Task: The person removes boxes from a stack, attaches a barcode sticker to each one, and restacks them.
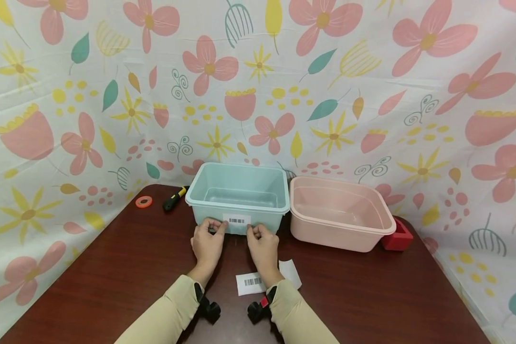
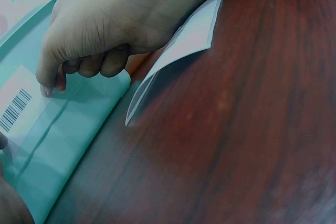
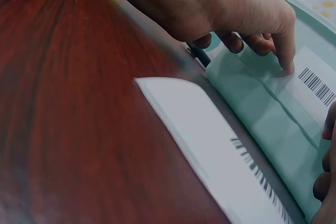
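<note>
A white barcode label (image 1: 236,220) lies against the front wall of a light blue bin (image 1: 199,217). My left hand (image 1: 208,242) holds the label's left edge, the thumb tip on it and the other fingers curled in. At the opposite edge, my right hand (image 1: 263,246) holds it the same way. Both wrist views show a thumb tip at the label's edge; a clear strip appears beside the label in the left wrist view. Below the hands, a second paper with a barcode (image 1: 250,283) rests on the table, partly hidden by my right wrist.
A pink bin (image 1: 339,235) stands right of the blue one, with a red block-like object (image 1: 397,238) beyond it. To the left on the brown table (image 1: 124,267) lie an orange tape roll (image 1: 143,201) and a black-and-yellow tool handle (image 1: 172,200). Floral cloth (image 1: 249,62) hangs behind.
</note>
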The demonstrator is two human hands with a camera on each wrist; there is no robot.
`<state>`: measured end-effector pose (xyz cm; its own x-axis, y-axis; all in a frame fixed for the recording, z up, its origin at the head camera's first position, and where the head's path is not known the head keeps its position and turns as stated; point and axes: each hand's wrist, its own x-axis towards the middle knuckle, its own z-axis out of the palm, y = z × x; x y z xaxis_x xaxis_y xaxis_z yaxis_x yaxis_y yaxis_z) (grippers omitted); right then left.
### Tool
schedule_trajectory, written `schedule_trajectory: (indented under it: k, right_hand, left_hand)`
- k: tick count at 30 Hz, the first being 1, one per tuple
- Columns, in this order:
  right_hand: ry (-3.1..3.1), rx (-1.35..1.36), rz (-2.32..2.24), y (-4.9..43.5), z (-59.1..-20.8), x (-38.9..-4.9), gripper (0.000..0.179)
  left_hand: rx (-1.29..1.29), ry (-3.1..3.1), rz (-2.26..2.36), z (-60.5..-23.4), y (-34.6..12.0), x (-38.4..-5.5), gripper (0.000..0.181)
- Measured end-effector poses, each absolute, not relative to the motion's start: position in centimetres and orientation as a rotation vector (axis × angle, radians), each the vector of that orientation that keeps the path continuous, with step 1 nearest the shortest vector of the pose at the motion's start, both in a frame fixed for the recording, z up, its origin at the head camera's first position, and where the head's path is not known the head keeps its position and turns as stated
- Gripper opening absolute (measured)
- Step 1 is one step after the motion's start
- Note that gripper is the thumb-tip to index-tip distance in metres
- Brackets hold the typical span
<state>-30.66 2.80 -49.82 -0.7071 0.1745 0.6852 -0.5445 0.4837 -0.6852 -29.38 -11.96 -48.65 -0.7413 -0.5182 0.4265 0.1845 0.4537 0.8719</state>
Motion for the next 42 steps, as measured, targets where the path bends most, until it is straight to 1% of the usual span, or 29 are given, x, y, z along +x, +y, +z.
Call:
schedule_trajectory:
  k: [19, 28, 34, 42]
  right_hand:
    - [-2.059, 0.28, 1.308, 3.0, -49.9, -30.7, 0.036]
    - [-2.007, 0.315, 1.299, 2.9, -49.9, -30.5, 0.035]
    - [-1.929, 0.404, 1.307, 3.2, -50.1, -30.1, 0.036]
    - [-1.739, 0.659, 1.305, 3.8, -49.6, -28.5, 0.036]
  left_hand:
    - [0.285, -2.052, -1.334, -48.9, -11.9, -29.5, 0.027]
    - [0.27, -2.029, -1.35, -48.8, -11.9, -29.3, 0.027]
    - [0.153, -1.994, -1.411, -49.1, -11.8, -28.8, 0.025]
    - [-0.024, -1.997, -1.438, -49.1, -11.3, -27.5, 0.024]
